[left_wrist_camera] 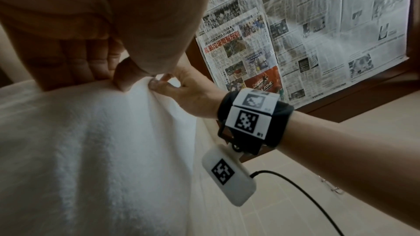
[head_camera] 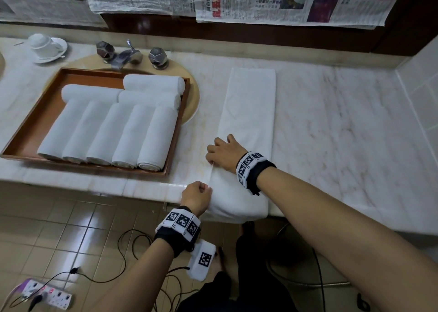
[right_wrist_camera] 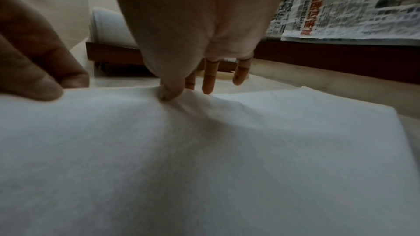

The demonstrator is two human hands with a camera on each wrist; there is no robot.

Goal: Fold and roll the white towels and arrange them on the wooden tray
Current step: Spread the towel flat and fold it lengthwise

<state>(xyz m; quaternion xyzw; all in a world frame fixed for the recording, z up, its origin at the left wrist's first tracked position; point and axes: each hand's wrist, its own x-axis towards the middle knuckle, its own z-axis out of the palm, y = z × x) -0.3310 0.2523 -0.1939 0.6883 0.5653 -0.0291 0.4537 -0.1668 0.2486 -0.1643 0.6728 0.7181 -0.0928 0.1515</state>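
A long folded white towel (head_camera: 248, 112) lies lengthwise on the marble counter, its near end hanging over the front edge. My left hand (head_camera: 208, 189) pinches its left edge at the counter's front. Slightly farther along the same edge, my right hand (head_camera: 212, 162) also pinches it. In the left wrist view my left hand (left_wrist_camera: 127, 80) and right hand (left_wrist_camera: 166, 82) grip the towel (left_wrist_camera: 90, 150) close together. The right wrist view shows my right hand (right_wrist_camera: 170, 92) pinching the towel (right_wrist_camera: 204, 150). To the left, the wooden tray (head_camera: 35, 131) holds several rolled white towels (head_camera: 118, 131).
The tray sits over a beige sink basin (head_camera: 193, 98) with a chrome faucet (head_camera: 128, 55) behind it. An upturned cup on a saucer (head_camera: 45, 45) stands at the far left. Newspapers (head_camera: 284, 1) cover the wall. A power strip (head_camera: 45, 295) and cables lie on the tiled floor.
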